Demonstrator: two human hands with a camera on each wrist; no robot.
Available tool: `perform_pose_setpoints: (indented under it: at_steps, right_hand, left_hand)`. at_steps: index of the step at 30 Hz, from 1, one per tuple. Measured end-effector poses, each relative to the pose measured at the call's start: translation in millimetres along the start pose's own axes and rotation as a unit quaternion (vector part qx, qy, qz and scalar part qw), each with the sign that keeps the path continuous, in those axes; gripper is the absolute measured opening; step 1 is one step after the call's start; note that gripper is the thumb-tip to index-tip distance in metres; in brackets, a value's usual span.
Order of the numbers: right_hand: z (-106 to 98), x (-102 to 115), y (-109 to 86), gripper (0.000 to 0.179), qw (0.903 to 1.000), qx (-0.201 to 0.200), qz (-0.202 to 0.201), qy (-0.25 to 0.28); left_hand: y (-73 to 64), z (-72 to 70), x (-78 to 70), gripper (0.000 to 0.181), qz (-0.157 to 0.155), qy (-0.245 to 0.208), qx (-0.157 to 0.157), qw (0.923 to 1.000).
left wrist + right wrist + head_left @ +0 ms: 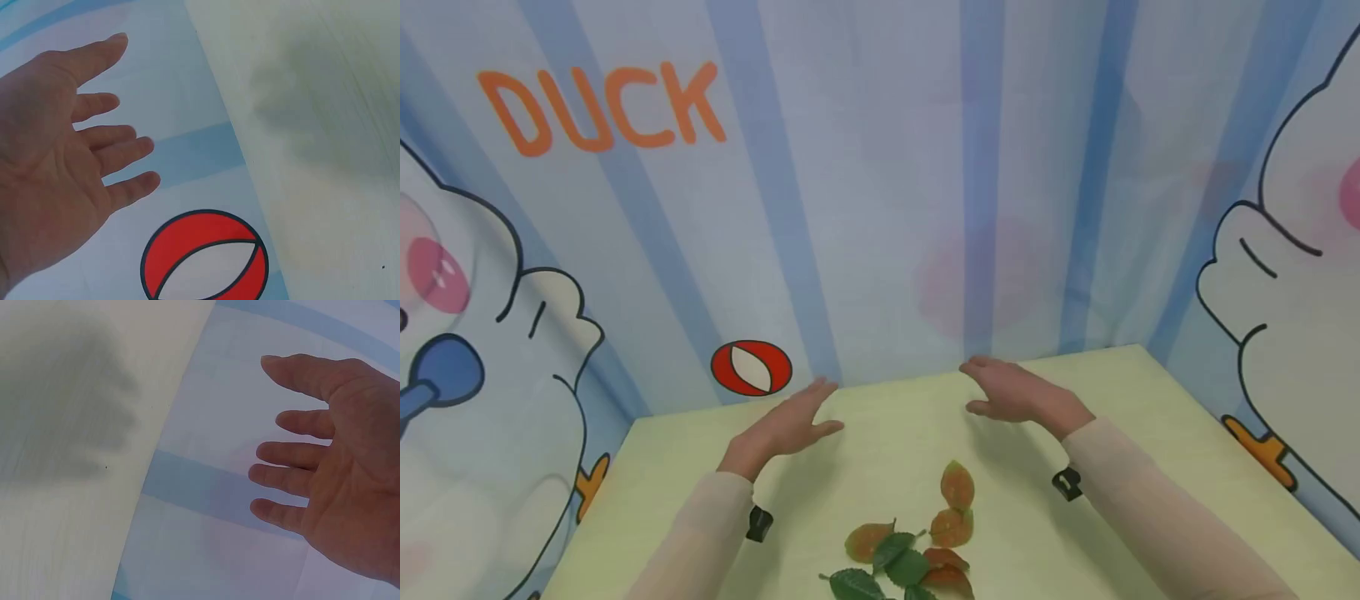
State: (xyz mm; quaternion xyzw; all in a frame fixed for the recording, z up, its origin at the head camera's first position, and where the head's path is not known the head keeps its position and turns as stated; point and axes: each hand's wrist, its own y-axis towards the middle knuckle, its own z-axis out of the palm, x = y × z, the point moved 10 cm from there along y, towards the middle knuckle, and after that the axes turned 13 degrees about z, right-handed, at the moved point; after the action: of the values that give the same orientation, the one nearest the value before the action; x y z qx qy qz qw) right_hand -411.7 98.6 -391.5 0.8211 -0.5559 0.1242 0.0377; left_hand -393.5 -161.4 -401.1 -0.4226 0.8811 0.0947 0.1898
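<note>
Both hands are held above a pale yellow table [887,433], and each casts a shadow on it. My left hand [786,425] is to the left of the middle, fingers extended and thumb apart, holding nothing; the left wrist view shows its bare palm [44,156]. Across from it, my right hand [1011,392] has its fingers loosely straight, and the right wrist view shows that palm [356,481] bare too. Nearer the front edge of the head view lie several leaves: orange ones [957,486] and dark green ones [855,584], some overlapping. Neither hand touches them.
A striped blue and white curtain [880,208] stands behind the table, printed with orange letters [640,108] and a red and white ball [730,367]. White cartoon figures show on the left and right sides. A small black device [759,524] hangs at the left wrist, another [1067,483] at the right.
</note>
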Motion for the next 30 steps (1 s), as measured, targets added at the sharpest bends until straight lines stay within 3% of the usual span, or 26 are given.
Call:
perform_pose_setpoints:
  at_steps: [5, 12, 20, 25, 30]
  right_hand:
    - [13.2, 13.8, -5.1, 0.06, 0.9993, 0.025, -0.023, 0.012]
    - [22.7, 30.5, -13.0, 0.054, 0.9977, 0.039, -0.043, 0.034]
    - [36.7, 59.2, -23.1, 0.047, 0.9912, 0.064, -0.097, 0.063]
    - [57.4, 75.5, -24.4, 0.04, 0.9866, 0.096, -0.113, 0.069]
    - [75.6, 94.2, -30.6, 0.033, 0.982, 0.112, -0.143, 0.053]
  left_hand:
    - [-2.9, 12.0, -12.4, 0.065, 0.019, -0.006, 0.016, 0.9997]
    - [3.8, 24.2, -23.1, 0.064, 0.039, 0.007, 0.032, 0.9987]
    - [2.7, 34.8, -40.4, 0.053, 0.065, -0.02, 0.054, 0.9963]
    - [1.9, 57.3, -44.3, 0.044, 0.073, -0.044, 0.099, 0.9915]
    - [-1.3, 77.7, -49.5, 0.036, 0.074, -0.029, 0.157, 0.9844]
